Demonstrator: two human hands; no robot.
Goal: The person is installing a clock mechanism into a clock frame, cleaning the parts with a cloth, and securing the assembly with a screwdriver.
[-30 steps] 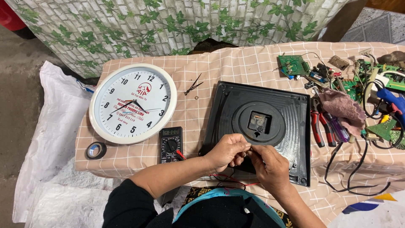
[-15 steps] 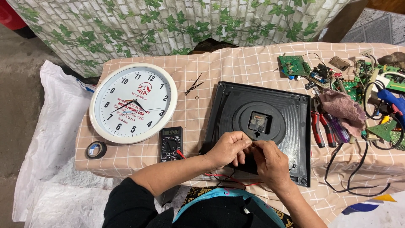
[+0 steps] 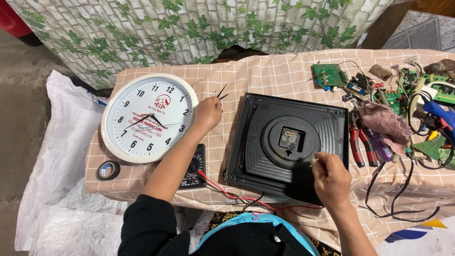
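Tweezers [image 3: 222, 92] just beyond left hand [image 3: 207, 114], fingers curled, reaching; right hand [image 3: 332, 178] pinches small part over black clock back [image 3: 289, 142].

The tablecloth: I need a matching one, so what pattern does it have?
The tablecloth is beige with a thin white grid check, seen in the head view.

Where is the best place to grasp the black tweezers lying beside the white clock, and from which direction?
Probably the joined end of the tweezers, nearest the left hand: the two tips splay away toward the far edge, so pinch from above, coming from the person's side.
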